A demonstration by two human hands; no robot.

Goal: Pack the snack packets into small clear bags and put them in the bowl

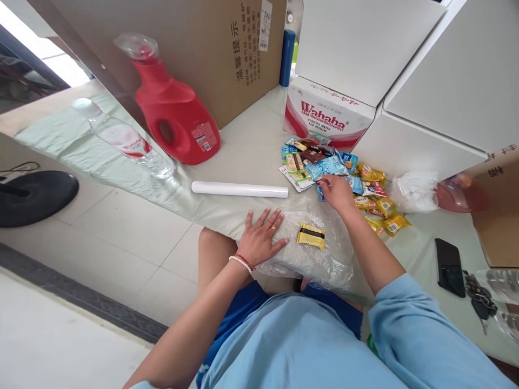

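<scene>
Pressing flat, left hand spread open on clear plastic bag; right hand half-curled — fingertips touching snack packets.

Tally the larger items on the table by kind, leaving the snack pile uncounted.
Red detergent jug: 1
Clear water bottle: 1
White roll: 1
Wahaha water carton: 1
Black phone: 1
Key bunch: 1
Yellow snack packet on the plastic sheet: 1
Total: 7

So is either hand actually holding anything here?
No firm hold shows. The left hand lies flat on the clear plastic bag; the right hand touches the snack packets, grip unclear.
</scene>
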